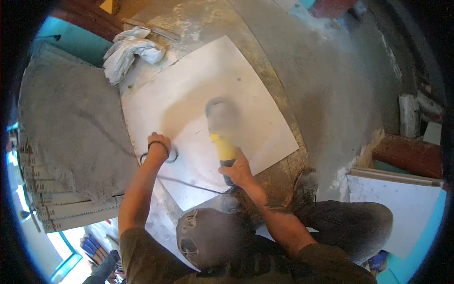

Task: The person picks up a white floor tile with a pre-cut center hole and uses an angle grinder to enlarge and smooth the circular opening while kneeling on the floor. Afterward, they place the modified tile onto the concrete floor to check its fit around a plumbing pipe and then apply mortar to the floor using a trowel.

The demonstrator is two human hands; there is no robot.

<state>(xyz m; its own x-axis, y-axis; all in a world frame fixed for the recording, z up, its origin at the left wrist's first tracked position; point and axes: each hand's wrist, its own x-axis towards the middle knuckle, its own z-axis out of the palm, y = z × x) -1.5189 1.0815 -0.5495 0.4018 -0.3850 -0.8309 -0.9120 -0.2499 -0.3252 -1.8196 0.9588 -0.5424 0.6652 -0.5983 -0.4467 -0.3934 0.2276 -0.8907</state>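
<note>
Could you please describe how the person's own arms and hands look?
Dark short sleeves leave both forearms bare. The left hand and right hand wear no gloves. A dark loop crosses the left wrist; whether band or cable is unclear.

A yellow power tool (222, 146), its head blurred, points across a pale four-sided panel (265, 118) lying flat.

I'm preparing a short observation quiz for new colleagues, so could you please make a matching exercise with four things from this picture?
Things:
1. Power tool
2. Cable
3. Crumpled bundle
4. Panel

Descriptions:
A. Dark, with loops at the left hand
B. Broad, flat and white
C. Yellow, in the right hand
D. Beyond the panel, toward the left

Pairs: 1-C, 2-A, 3-D, 4-B
</note>
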